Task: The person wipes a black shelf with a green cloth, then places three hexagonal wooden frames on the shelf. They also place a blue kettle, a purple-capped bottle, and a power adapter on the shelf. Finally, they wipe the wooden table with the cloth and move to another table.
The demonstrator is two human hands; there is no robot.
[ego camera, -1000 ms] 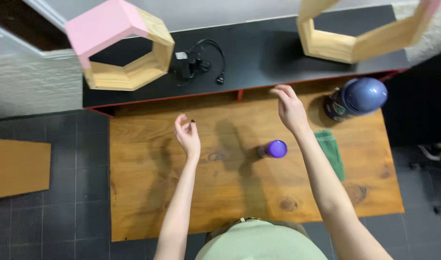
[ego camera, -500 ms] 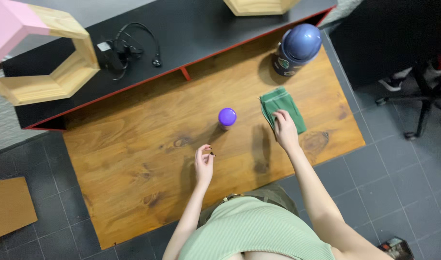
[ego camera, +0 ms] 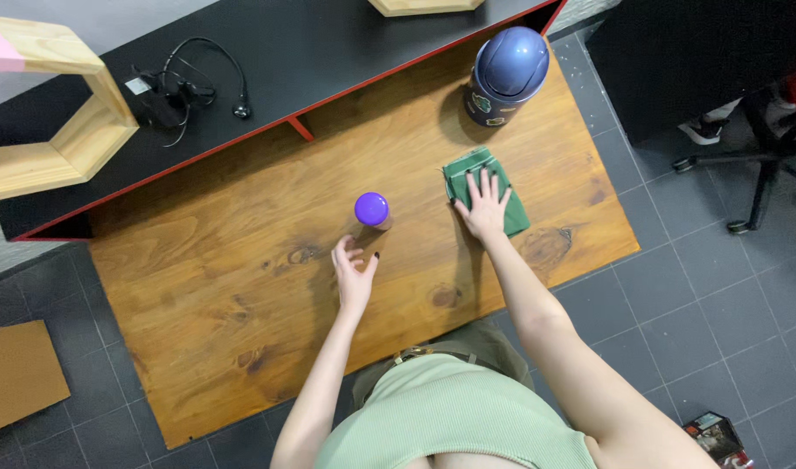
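Note:
A folded green cloth [ego camera: 464, 171] lies on the wooden table [ego camera: 242, 295]. My right hand [ego camera: 484, 207] rests flat on it with the fingers spread. A small bottle with a purple cap [ego camera: 372, 209] stands upright near the table's middle. My left hand [ego camera: 353, 274] hovers just below and left of that bottle, fingers loosely curled and apart, holding nothing.
A large dark blue lidded container [ego camera: 505, 74] stands at the table's far right corner. A black shelf [ego camera: 328, 43] behind the table carries tangled black cables [ego camera: 176, 87]. A wooden hexagonal frame [ego camera: 46, 113] hangs at the left. An office chair base [ego camera: 763, 148] stands on the tiled floor at right.
My right hand has moved onto the green cloth and flattened on it. My left hand has reached closer to the purple-capped bottle. The view has shifted slightly.

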